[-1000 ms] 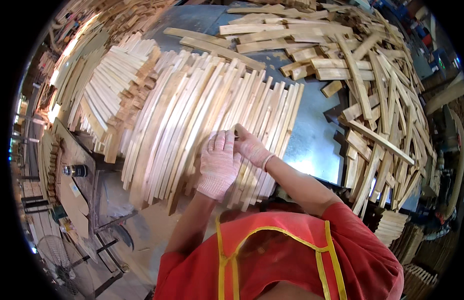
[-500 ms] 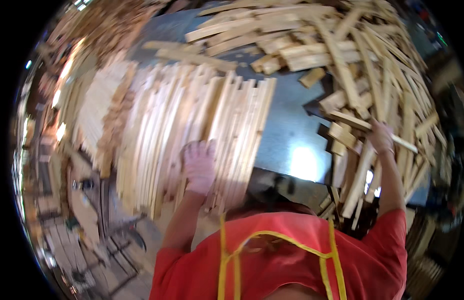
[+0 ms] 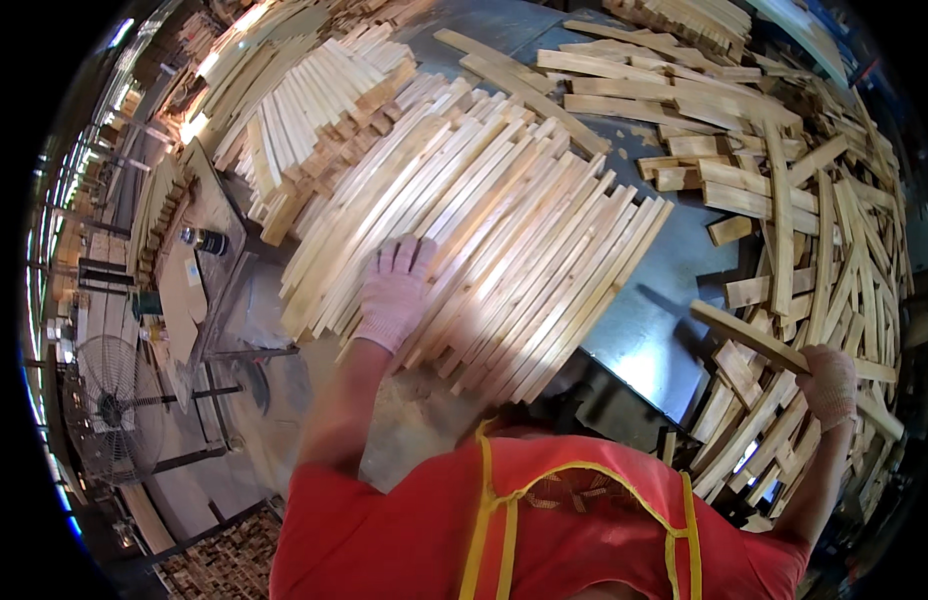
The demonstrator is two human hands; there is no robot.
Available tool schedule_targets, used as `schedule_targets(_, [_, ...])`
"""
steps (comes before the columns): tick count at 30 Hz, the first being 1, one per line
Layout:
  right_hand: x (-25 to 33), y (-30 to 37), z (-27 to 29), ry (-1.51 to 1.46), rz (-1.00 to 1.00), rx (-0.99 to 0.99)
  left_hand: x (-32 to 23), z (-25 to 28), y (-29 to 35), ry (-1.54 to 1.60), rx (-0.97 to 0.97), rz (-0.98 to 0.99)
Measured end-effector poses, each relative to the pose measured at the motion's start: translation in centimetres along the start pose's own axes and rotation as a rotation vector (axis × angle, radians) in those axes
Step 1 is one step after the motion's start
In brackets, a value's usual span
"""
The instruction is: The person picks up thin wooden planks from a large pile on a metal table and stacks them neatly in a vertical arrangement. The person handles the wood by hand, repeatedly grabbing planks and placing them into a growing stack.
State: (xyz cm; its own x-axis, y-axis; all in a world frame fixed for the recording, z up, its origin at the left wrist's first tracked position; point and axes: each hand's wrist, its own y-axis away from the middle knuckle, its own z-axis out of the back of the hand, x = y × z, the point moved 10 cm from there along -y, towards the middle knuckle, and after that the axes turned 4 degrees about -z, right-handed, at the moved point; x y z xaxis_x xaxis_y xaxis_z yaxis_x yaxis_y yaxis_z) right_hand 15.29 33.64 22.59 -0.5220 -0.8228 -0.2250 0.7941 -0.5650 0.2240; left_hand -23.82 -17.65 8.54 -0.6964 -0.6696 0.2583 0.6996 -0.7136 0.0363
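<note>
My left hand (image 3: pixel 395 290), in a pale pink knit glove, lies flat with fingers stretched out on a row of wooden strips (image 3: pixel 529 245). These pale strips lie side by side, lengthwise away from me, with uneven ends. At the right, my right hand (image 3: pixel 829 384), gloved alike, is closed round a short wooden strip (image 3: pixel 749 334) near one end. That strip is raised over a jumbled heap of loose wood pieces (image 3: pixel 781 215), its free end pointing toward the row. The fingers' undersides on the right hand are hidden.
A shiny metal tabletop (image 3: pixel 649 290) shows between row and heap. Behind the row at far left stands a stepped stack of strips (image 3: pixel 319 105). Two longer boards (image 3: pixel 529 85) lie beyond the row. A caged fan (image 3: pixel 111 408) and a side table (image 3: pixel 199 275) stand left.
The whole view has swung, so the row and heap appear tilted and shifted. My right hand still grips the strip, now held more clearly above the heap. My left hand stays on the row.
</note>
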Motion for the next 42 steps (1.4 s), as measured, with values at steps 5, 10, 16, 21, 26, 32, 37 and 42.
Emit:
schedule_targets(5, [19.5,-3.2,5.1,0.013,0.504,-0.042,0.3,3.8,-0.6,0.149,0.065,0.019])
schedule_targets(10, [41.1,-6.4,6.0,-0.064,0.961,-0.131,11.4,1.9,0.9,0.141,-0.049,0.316])
schedule_targets(16, [57.9,-10.7,4.8,0.226,0.941,-0.040,18.8,-3.2,4.4,0.311,0.190,0.484])
schedule_targets(21, [50.8,-13.1,5.3,-0.457,0.268,-0.248,18.9,-0.3,4.5,0.304,0.199,0.405])
schedule_targets(26, [52.6,-12.6,-1.5,-1.436,0.286,0.360,15.1,2.4,4.2,0.765,-0.005,0.254])
schedule_targets(32, [45.5,-10.4,-3.6,-1.410,0.263,0.304,3.0,2.0,4.2,0.780,0.003,0.280])
schedule_targets(37, [28.6,-6.7,-6.0,-1.317,0.115,0.162,-1.4,-0.2,1.6,0.088,0.071,0.164])
schedule_targets(42, [0.6,1.5,-11.1,-0.984,-0.470,-0.664,-3.2,1.0,1.1,-0.061,0.261,0.226])
